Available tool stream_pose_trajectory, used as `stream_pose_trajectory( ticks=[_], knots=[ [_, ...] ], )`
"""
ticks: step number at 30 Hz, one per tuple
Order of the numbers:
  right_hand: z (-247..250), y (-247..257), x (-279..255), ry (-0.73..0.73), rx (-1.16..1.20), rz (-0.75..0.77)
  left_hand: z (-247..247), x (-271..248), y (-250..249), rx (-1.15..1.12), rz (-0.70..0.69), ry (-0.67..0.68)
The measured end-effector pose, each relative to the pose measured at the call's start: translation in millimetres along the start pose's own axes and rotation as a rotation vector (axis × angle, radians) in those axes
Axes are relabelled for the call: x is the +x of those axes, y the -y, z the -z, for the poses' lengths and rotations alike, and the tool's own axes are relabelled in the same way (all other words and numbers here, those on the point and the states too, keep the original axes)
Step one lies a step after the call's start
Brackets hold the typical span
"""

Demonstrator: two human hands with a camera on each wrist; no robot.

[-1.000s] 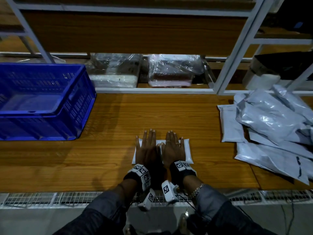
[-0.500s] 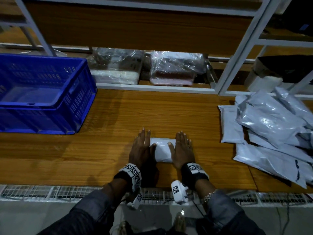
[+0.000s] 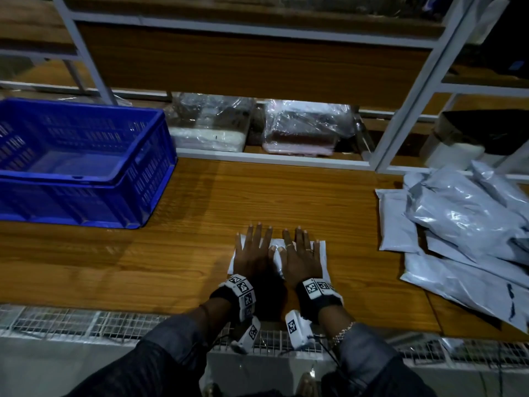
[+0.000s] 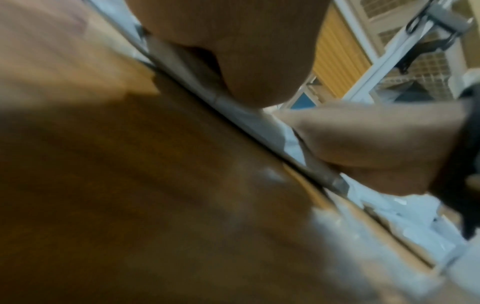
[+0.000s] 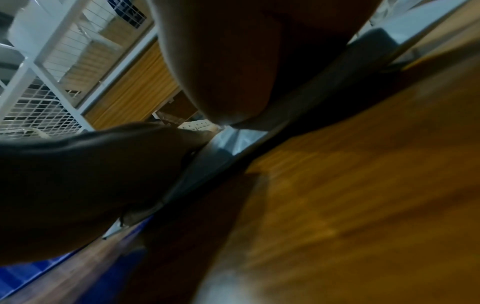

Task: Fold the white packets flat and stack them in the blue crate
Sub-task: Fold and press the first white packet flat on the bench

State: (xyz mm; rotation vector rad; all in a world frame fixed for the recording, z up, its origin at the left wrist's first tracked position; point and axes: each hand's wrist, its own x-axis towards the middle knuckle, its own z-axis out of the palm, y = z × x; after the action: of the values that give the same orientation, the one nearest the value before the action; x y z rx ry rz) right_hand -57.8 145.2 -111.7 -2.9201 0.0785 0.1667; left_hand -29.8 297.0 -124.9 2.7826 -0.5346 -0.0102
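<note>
A white packet lies flat on the wooden table near its front edge. My left hand and right hand rest palm down on it, side by side, fingers straight and pointing away from me. They cover most of the packet, and only its edges and a strip between the thumbs show. In the left wrist view the packet shows as a thin pale sheet under my palm. The blue crate stands at the far left with nothing visible inside. A pile of white packets lies at the right.
A white metal shelf frame rises behind the table, with two clear-wrapped bundles on its low shelf. A wire grid runs along the table's front edge. Bare wood lies between the crate and my hands.
Half a second ago my hands were spread to the packet's two sides with it bunched between the thumbs. Now they lie together on top of it, pressing it flat.
</note>
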Motion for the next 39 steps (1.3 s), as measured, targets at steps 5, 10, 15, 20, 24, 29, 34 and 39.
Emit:
stream_pose_trajectory(
  ticks=[5, 10, 15, 20, 24, 29, 34, 39],
  knots=[
    [-3, -3, 0, -0.055, 0.003, 0.050, -6, 1, -4, 0.062, -0.022, -0.005],
    [1, -4, 1, -0.031, 0.038, 0.036, -7, 9, 7, 0.040, -0.072, 0.093],
    [14, -10, -6, 0.044, 0.179, 0.096, 12, 1, 30, 0.022, -0.147, 0.171],
    [32, -26, -30, 0.097, 0.210, 0.144, 22, -22, 50, -0.094, -0.260, 0.226],
    [42, -35, -36, 0.194, 0.137, 0.163, 25, -22, 58, -0.083, -0.327, 0.284],
    [46, -31, -34, 0.181, 0.072, 0.146, 33, -18, 64, -0.183, -0.358, 0.292],
    [61, -13, -37, 0.066, 0.099, 0.113, 52, -18, 80, -0.276, -0.404, 0.143],
    [79, 9, -21, 0.082, 0.169, 0.095, 102, -17, 102, -0.337, -0.356, -0.003]
  ],
)
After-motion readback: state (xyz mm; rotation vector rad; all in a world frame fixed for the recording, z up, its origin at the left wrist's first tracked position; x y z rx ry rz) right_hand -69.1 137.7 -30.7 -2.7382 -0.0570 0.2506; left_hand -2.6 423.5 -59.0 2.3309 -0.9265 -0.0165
